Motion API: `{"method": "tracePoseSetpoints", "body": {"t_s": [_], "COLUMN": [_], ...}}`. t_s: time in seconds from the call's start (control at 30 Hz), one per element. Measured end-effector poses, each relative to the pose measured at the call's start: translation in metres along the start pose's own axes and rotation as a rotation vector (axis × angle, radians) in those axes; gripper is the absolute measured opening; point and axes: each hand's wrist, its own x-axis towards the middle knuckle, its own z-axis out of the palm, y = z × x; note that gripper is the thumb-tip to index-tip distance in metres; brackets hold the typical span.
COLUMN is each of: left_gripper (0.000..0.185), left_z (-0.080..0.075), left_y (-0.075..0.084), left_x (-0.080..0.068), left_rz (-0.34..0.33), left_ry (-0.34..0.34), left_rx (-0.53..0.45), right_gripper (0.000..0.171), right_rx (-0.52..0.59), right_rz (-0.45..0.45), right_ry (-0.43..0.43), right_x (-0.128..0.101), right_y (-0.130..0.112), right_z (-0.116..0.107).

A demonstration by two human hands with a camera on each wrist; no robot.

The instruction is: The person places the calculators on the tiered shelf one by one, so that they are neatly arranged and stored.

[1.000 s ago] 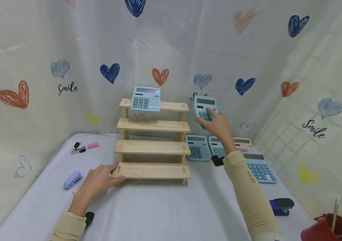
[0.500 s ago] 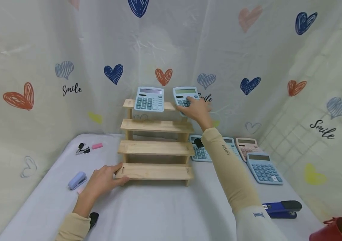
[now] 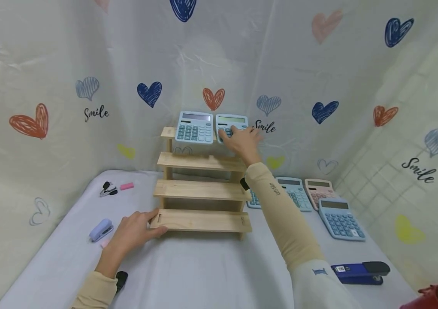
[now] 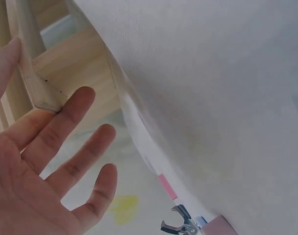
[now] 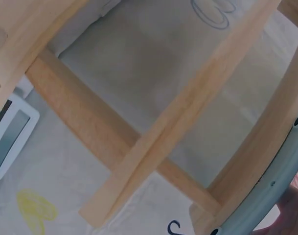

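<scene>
A four-tier wooden shelf [image 3: 203,221] stands on the white-covered table. At its lowest board's left end, my left hand [image 3: 131,231] grips the corner between thumb and index finger, the other fingers spread free in the left wrist view. On the top tier leans a light-blue calculator [image 3: 193,127]. Right beside it, a second light-blue calculator [image 3: 231,120] is held by my right hand [image 3: 245,143], thumb and index finger on its keys. The hand hides its lower right part. In the right wrist view, the calculator's edge [image 5: 268,183] lies along the top board.
Right of the shelf are a blue calculator [image 3: 342,219], a pink one [image 3: 318,192] and others partly behind my sleeve. Nearby lie a dark-blue stapler [image 3: 359,273] and a red bucket [image 3: 427,298]. A lilac stapler [image 3: 101,230], staple remover [image 3: 108,189] and pink eraser [image 3: 127,186] lie left.
My right hand has carried the second calculator leftward from beside the shelf to the top tier, close against the first one. My left hand keeps its place on the shelf corner.
</scene>
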Motion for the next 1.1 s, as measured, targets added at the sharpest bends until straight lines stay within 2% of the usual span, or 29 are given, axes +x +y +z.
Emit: {"method": "tracePoseSetpoints", "body": {"t_s": [0.3,0.6,0.7,0.83,1.1], "left_gripper": [0.074,0.075,0.075,0.076,0.075], "left_z": [0.0,0.0,0.0,0.0,-0.001], "left_y": [0.003,0.002,0.002,0.002,0.001], "left_x": [0.002,0.001,0.001,0.001,-0.001], "left_rz": [0.008,-0.003,0.002,0.002,0.022], "left_ry": [0.004,-0.007,-0.009,-0.02,-0.015], "left_rx": [-0.016,-0.002,-0.003,-0.001,-0.011], "right_gripper": [0.078,0.08,0.079,0.08,0.087], "right_rx": [0.033,0.155,0.156,0.136,0.072], "right_rz": [-0.014,-0.011,-0.023,-0.03,0.018], "right_ry": [0.021,0.095,0.122,0.111,0.046], "right_x": [-0.001,-0.012,-0.02,-0.033,-0.069], "right_y": [-0.005,0.013,0.027,0.055,0.137], "right_z": [0.003,0.0,-0.004,-0.007,-0.006]}}
